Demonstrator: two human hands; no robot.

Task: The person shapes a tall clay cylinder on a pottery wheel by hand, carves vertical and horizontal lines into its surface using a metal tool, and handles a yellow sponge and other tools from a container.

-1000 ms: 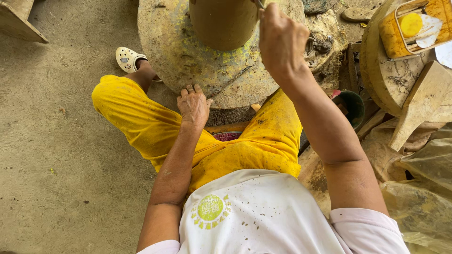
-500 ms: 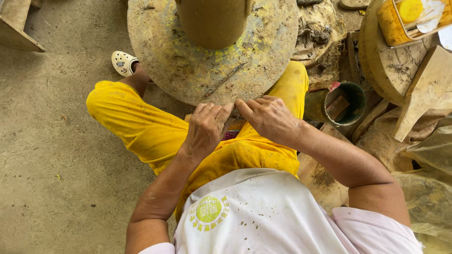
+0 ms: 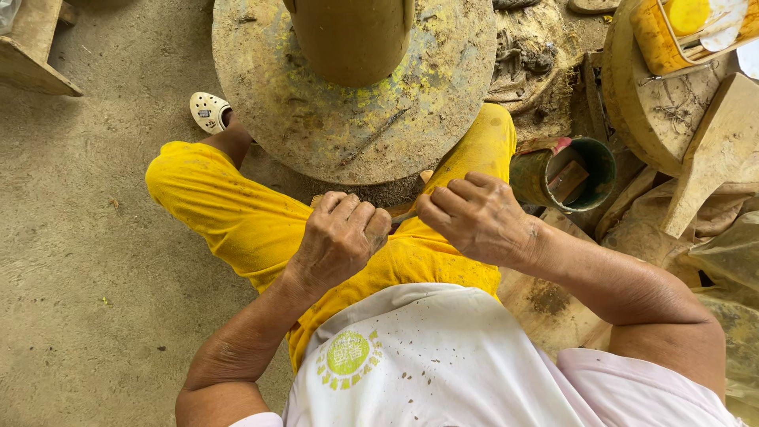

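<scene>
Over yellow cloth lap, left hand (image 3: 341,237) and right hand (image 3: 474,217) both curled around thin pale tool (image 3: 402,217).

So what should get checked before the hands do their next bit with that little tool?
1. Both hands together at the lap: ok, left hand and right hand meet over the yellow trousers.
2. Thin tool held between them: ok, but its tip is hidden.
3. Clay pot upright on the round wheel: ok.
4. Green bucket near the right hand: ok, upright.
5. Pot rim finished: cannot tell, out of view.
</scene>
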